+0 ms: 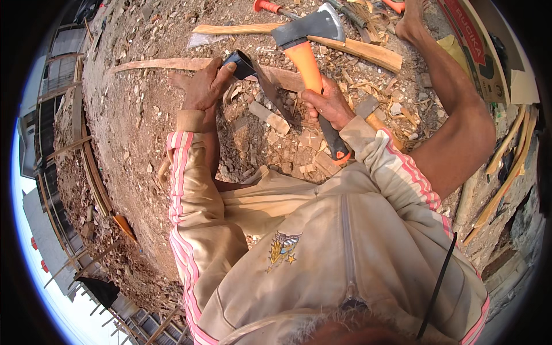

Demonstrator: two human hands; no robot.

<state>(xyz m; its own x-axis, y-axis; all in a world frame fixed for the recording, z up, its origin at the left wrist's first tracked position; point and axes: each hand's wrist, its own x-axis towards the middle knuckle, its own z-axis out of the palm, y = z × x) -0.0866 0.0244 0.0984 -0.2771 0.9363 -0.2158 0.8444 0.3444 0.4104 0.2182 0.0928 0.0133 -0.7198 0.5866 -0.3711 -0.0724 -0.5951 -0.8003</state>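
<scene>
My left hand (208,85) is closed round the ring-shaped socket of a dark metal hoe head (270,92), its blade slanting down to the right. My right hand (330,105) grips an axe (303,60) by its orange and black handle, with the broad grey head pointing away from me. A long reddish wooden shaft (155,64) lies on the ground behind my left hand and passes behind the hoe head. Close to my right wrist is a hammer (367,107) with a grey metal head and a wooden handle, partly hidden by my sleeve.
Wood chips and several wood blocks (269,117) litter the stony ground between my legs. Beyond the axe lie a pale shaft (236,29), a split timber (368,53) and a red-handled chisel (268,6). A cardboard box (480,49) and wooden strips (512,172) are at the right.
</scene>
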